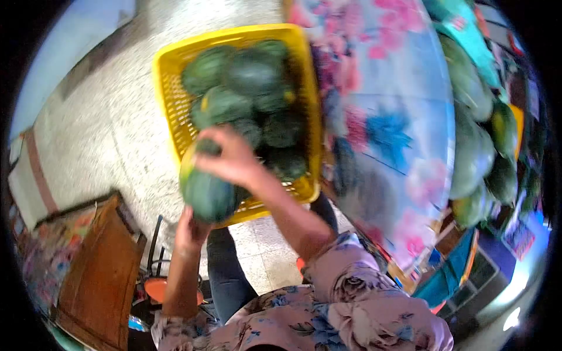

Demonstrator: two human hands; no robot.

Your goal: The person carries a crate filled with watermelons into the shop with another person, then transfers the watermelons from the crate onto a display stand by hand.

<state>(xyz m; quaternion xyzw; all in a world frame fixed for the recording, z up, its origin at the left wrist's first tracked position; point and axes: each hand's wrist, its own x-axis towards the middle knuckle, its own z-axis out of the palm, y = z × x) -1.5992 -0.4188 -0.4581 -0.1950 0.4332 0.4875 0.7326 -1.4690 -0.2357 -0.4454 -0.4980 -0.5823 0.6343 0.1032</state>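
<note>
On the far left, a brown wooden panel (91,281) stands beside the pale floor (117,128). Next comes the left hand (192,231), its fingers clasping the near end of a striped green melon (211,193) – placed low, probably because that is where the weight bears. The right hand (234,157) lies over the far end, fingers bent onto the rind, likely to steady so round a load; blur hides how firmly they press. The melon is tilted above the near left corner of a yellow crate (234,34), overlapping its rim in view; whether it touches, I cannot tell. Inside, dark melons (253,71) nestle against one another, the walls presumably stopping them from rolling. To the right, a flowered cloth (389,85) covers a counter, perhaps to protect it – and past its edge more melons (468,146) are heaped, leaning together.
</note>
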